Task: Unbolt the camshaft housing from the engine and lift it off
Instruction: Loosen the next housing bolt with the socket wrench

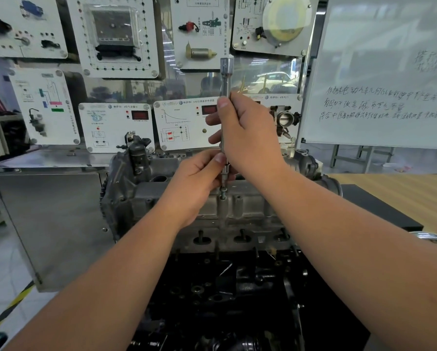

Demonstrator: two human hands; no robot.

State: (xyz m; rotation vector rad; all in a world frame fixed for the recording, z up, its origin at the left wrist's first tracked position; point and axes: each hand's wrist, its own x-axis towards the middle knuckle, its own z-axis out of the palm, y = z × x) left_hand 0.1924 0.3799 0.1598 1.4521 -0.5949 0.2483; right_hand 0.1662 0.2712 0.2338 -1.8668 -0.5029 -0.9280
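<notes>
- The camshaft housing (212, 201), a grey cast-metal cover, sits across the centre of the frame on top of the engine (225, 287), whose dark block fills the lower centre.
- The right hand (247, 133) is wrapped around the shaft of a long extension bar (225, 79) that stands near-vertical at centre frame; a socket end shows at its top, just above the hand.
- The left hand (199, 178) is curled below the right, its thumb and fingers pinching the lower end of the bar just above a bolt (223, 190) that stands proud of the housing's top face.
- Judged step: this bolt is being run out; the housing is not yet free to lift. Other fasteners cannot be counted from this view.
- Handling, judged: the housing is a rigid casting, moderately heavy, probably oily and therefore slippery. It will not flex, but its sealing face would mark if dropped or pried.
- Recommended hold: both hands, one at each end of the casting, fingers under the lower edge, lifting straight up and level to avoid binding.
- Behind the engine, training display panels (116, 125) fill the upper left; a whiteboard (389, 72) stands upper right.
</notes>
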